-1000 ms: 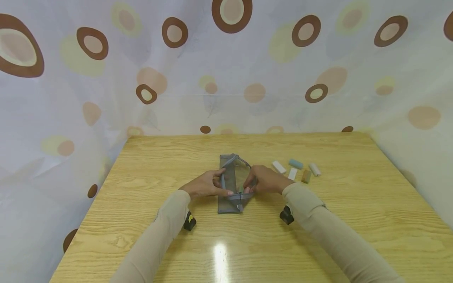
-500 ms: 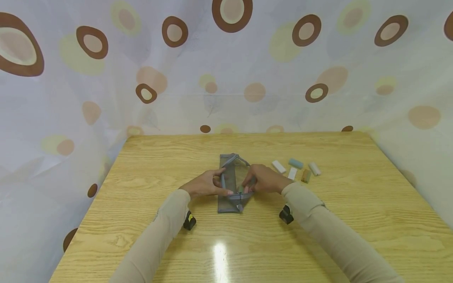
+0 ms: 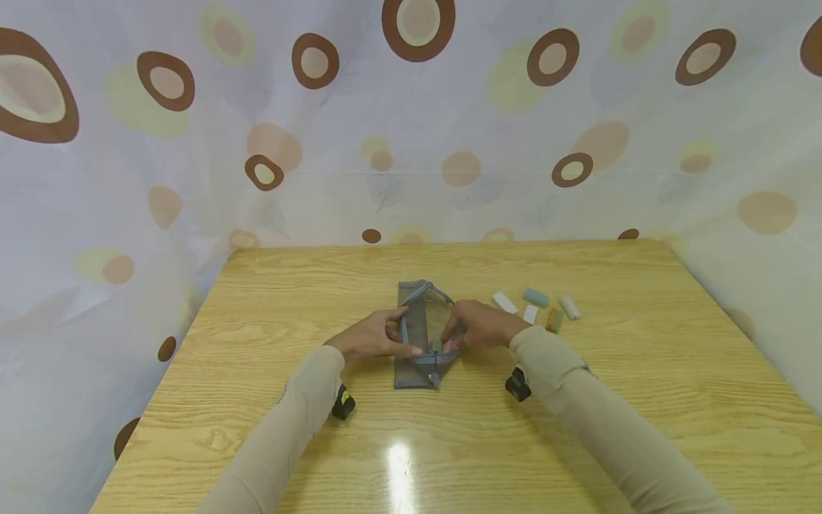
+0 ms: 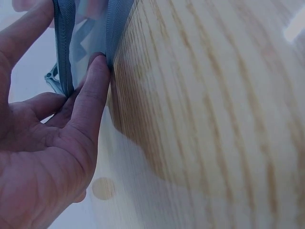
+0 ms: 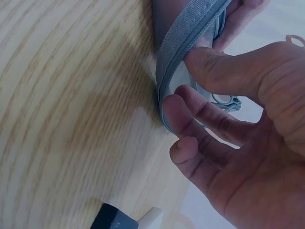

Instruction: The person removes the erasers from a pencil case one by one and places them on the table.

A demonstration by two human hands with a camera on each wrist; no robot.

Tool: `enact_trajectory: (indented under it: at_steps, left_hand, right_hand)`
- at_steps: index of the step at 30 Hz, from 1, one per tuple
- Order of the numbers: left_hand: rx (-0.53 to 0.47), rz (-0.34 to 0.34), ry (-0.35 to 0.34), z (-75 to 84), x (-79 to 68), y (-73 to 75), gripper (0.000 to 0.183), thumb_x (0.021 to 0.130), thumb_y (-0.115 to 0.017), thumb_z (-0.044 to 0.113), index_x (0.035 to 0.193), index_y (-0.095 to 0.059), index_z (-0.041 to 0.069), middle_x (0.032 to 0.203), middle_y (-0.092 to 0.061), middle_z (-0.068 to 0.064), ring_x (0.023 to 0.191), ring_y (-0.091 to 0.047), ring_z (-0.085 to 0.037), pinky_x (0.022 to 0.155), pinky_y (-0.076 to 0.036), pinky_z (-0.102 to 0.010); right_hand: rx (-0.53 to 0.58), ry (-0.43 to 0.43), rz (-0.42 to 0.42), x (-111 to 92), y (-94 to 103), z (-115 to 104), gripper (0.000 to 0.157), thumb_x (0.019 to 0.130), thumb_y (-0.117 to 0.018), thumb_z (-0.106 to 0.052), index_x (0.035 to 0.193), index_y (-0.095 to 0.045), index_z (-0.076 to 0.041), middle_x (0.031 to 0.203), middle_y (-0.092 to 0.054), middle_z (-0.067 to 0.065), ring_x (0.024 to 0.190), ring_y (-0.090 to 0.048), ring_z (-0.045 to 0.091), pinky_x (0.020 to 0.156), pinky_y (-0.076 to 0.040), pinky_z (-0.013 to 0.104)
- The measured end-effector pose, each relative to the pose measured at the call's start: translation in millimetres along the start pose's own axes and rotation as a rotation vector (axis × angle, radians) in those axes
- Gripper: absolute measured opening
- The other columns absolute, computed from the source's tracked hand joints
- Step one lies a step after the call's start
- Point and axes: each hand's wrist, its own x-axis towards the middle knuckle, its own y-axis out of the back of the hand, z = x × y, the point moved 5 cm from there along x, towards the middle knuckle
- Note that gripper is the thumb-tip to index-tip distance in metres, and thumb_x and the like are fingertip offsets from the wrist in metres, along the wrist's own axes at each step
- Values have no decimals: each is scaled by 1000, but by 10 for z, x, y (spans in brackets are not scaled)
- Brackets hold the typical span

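A grey zippered mesh pouch (image 3: 416, 328) lies on the table, its mouth spread. My left hand (image 3: 374, 334) grips its left side, the thumb on the near rim and the other fingers farther back. In the left wrist view the left hand (image 4: 52, 129) holds the zipper edge at its fingertips. My right hand (image 3: 478, 325) reaches into the mouth from the right with bent fingers. A small greenish piece (image 3: 437, 346) shows through the opening beside those fingertips; I cannot tell whether they hold it. In the right wrist view, thumb and fingers of the right hand (image 5: 238, 129) are at the zipper rim.
Right of the pouch lie several small pieces: a white block (image 3: 504, 303), a smaller white one (image 3: 529, 315), a blue roll (image 3: 536, 297), a brown block (image 3: 554, 320) and a whitish roll (image 3: 569, 307). A patterned sheet (image 3: 411, 193) hangs behind the wooden table (image 3: 411, 442).
The right fingers shift slightly inside the pouch's mouth near the greenish piece. The left hand and the pouch stay in place.
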Motion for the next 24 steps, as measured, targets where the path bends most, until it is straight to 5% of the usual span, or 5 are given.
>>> enact_trajectory:
  at_steps: [24]
  left_hand:
    - [-5, 10, 23, 0, -9, 3, 102, 86, -83, 28, 163, -19, 11, 129, -64, -20, 120, -62, -29, 103, -48, -46]
  right_hand:
    - [-33, 130, -116, 51, -27, 5, 20, 89, -74, 0, 109, -76, 4, 114, -72, 17, 113, -66, 33, 99, -52, 46]
